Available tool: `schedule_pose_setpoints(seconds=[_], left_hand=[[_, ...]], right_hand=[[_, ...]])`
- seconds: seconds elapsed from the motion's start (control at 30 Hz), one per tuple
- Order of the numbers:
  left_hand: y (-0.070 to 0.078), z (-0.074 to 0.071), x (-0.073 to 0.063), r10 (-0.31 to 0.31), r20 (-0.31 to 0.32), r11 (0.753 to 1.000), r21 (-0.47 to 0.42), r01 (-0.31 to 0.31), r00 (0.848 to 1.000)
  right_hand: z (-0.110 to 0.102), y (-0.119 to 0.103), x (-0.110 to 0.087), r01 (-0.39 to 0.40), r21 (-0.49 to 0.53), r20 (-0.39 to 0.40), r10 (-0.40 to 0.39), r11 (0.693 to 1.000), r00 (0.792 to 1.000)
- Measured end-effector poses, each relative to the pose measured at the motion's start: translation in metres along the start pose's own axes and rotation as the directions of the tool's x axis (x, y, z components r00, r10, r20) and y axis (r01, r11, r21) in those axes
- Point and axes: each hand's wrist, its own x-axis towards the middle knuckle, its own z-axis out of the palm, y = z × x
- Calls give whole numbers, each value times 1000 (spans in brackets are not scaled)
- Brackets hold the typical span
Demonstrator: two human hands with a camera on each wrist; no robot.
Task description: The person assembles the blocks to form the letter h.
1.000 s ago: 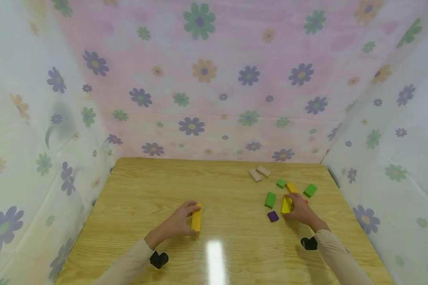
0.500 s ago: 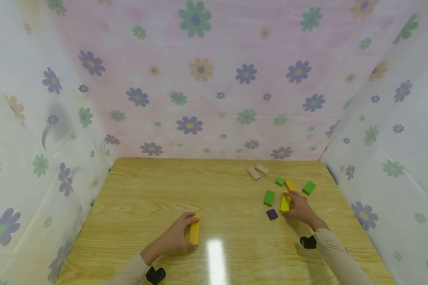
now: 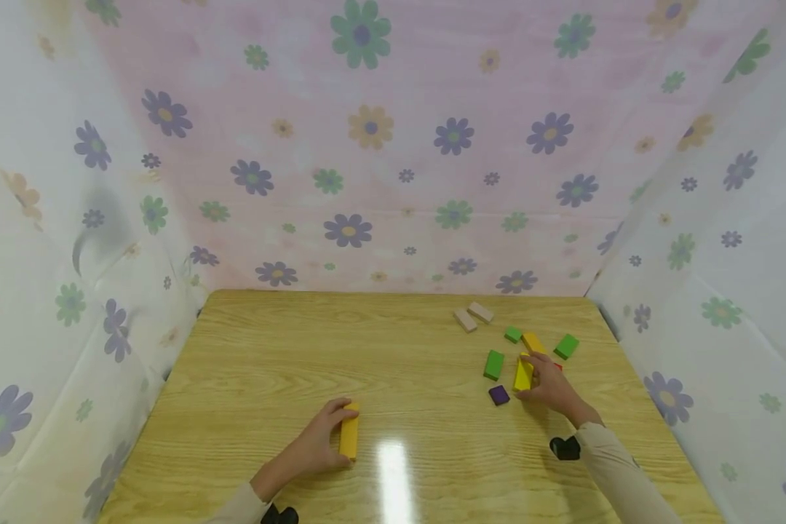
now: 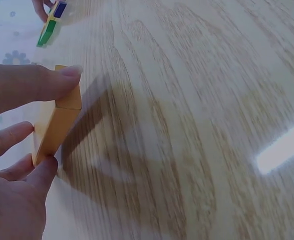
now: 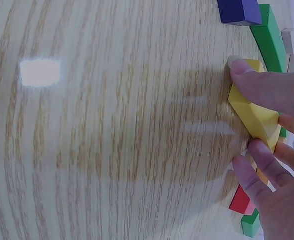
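On the left half of the table, my left hand (image 3: 314,440) grips a long orange-yellow block (image 3: 349,433) by its two ends, thumb at one end and fingers at the other. The left wrist view shows that block (image 4: 59,120) standing on a narrow side, with a shadow beside it. Over at the right, my right hand (image 3: 553,386) pinches a bright yellow block (image 3: 522,375) with sloping faces between thumb and fingers. In the right wrist view, the yellow block (image 5: 254,107) is partly covered by the thumb and fingers.
Around the right hand lie a purple block (image 3: 498,395), green blocks (image 3: 494,365), an orange block (image 3: 533,343) and a partly hidden red block (image 3: 558,367). Two plain wooden blocks (image 3: 465,320) lie farther back. Flowered cloth (image 3: 393,182) encloses the table's back and sides.
My left hand has moved toward the table's near side and slightly left, carrying the orange-yellow block along. The right hand stays at the yellow block, about where it was.
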Motion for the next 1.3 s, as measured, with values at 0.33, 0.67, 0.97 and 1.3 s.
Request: schedule_pose_setpoints(seconds=[0.33, 0.67, 0.97, 1.3], left_hand=[[-11, -1, -5, 12, -40, 999, 40, -10, 999], [-20, 3, -10, 27, -61, 996, -88, -32, 998], [-25, 2, -11, 13, -64, 976, -218, -26, 998], [-27, 2, -9, 33, -67, 978, -204, -46, 997]], right_hand=[[0, -2, -3, -3, -6, 10, 3, 1000, 1000], [5, -3, -5, 1, 13, -3, -1, 1000, 1000], [2, -6, -2, -4, -22, -5, 3, 1000, 1000], [2, -5, -2, -24, 14, 9, 24, 1000, 1000]])
